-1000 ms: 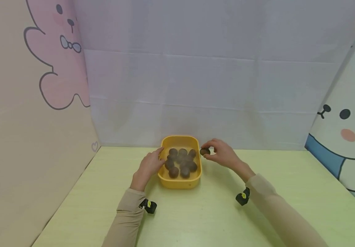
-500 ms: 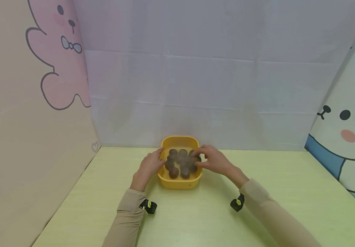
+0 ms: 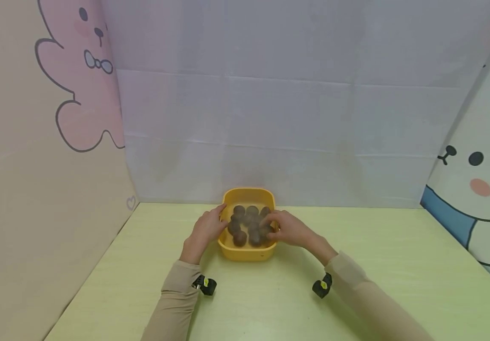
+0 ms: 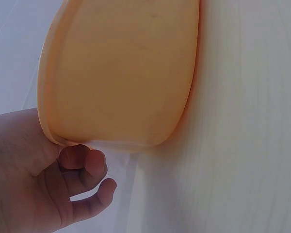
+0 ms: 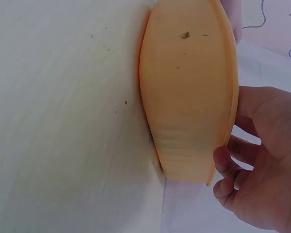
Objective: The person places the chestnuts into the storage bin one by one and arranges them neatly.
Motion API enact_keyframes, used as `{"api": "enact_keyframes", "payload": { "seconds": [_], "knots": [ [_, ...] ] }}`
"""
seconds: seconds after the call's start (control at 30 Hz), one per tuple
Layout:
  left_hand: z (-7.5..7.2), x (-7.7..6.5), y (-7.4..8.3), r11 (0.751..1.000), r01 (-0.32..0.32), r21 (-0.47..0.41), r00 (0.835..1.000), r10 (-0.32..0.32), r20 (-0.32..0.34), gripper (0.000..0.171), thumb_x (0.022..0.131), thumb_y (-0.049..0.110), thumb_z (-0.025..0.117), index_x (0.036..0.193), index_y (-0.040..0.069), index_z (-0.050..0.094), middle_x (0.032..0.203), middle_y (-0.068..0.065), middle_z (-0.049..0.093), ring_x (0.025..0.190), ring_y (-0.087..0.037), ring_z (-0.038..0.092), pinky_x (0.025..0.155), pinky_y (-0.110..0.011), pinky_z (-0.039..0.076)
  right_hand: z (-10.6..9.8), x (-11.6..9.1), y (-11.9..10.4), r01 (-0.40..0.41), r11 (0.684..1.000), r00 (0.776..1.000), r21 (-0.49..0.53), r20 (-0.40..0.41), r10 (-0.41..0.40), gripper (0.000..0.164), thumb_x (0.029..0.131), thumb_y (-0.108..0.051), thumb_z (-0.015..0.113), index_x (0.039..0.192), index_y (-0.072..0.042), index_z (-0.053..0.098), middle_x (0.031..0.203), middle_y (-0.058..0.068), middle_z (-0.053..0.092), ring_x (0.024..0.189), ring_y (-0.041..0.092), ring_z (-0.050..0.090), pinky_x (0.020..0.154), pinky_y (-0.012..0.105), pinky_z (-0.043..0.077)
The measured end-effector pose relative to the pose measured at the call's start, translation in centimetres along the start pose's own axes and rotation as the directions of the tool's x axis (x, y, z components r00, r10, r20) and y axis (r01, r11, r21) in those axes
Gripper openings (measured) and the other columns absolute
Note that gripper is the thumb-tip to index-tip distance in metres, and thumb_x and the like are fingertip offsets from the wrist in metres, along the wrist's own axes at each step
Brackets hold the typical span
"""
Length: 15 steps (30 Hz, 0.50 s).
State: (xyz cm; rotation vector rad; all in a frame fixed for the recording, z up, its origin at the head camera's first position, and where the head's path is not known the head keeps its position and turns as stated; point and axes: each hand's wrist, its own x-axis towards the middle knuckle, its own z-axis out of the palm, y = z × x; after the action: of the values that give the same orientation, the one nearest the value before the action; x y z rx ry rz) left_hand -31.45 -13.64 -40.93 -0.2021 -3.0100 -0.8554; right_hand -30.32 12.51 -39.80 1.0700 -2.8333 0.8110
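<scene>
A yellow plastic tub (image 3: pixel 248 255) stands on the table near the back wall, with several dark brown round things (image 3: pixel 239 238) inside. My left hand (image 3: pixel 204 231) holds its left rim, thumb over the edge; in the left wrist view the fingers curl below the rim of the tub (image 4: pixel 121 73). Over the right rim reaches my right hand (image 3: pixel 293 230), its thumb and fingers bent around a dark round thing (image 3: pixel 266 230) among the others. In the right wrist view the tub (image 5: pixel 189 97) hides the thumb and fingertip ends from sight, and the contents too.
A pale yellow-green table (image 3: pixel 253 303) runs up to a white cloth wall (image 3: pixel 245 104). Side panels with a pink cartoon bear (image 3: pixel 85 71) and a white cartoon animal (image 3: pixel 484 170) bound it left and right. Small dark specks (image 5: pixel 125 102) dot the table by the tub.
My right hand has carried a dark round thing from beside the tub leftward over the right rim, then down among the others. My left hand has stayed on the left rim.
</scene>
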Motion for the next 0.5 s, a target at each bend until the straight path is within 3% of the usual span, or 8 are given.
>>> {"api": "enact_keyframes", "payload": {
  "seconds": [0.27, 0.5],
  "knots": [
    [-0.2, 0.0, -0.1, 1.0, -0.003, 0.01, 1.0, 0.004, -0.013, 0.059, 0.094, 0.019, 0.056, 0.151, 0.011, 0.044, 0.089, -0.011, 0.061, 0.06, -0.018, 0.046, 0.052, -0.028, 0.036, 0.8, -0.3, 0.1, -0.013, 0.994, 0.997, 0.112, -0.071, 0.021, 0.023, 0.087, -0.011, 0.068, 0.109, -0.005, 0.072, 0.105, 0.01, 0.068, 0.085, 0.028, 0.057, 0.074, 0.03, 0.045],
    [-0.1, 0.2, -0.4, 1.0, -0.011, 0.011, 1.0, 0.011, -0.009, 0.059, 0.094, 0.018, 0.056, 0.151, 0.01, 0.043, 0.07, -0.004, 0.047, 0.058, -0.017, 0.043, 0.052, -0.027, 0.035, 0.4, -1.5, -0.1, -0.016, 0.983, 0.983, 0.181, -0.178, 0.049, 0.023, 0.089, -0.012, 0.069, 0.111, -0.005, 0.072, 0.108, 0.012, 0.068, 0.089, 0.026, 0.055, 0.074, 0.031, 0.044]
  ]
}}
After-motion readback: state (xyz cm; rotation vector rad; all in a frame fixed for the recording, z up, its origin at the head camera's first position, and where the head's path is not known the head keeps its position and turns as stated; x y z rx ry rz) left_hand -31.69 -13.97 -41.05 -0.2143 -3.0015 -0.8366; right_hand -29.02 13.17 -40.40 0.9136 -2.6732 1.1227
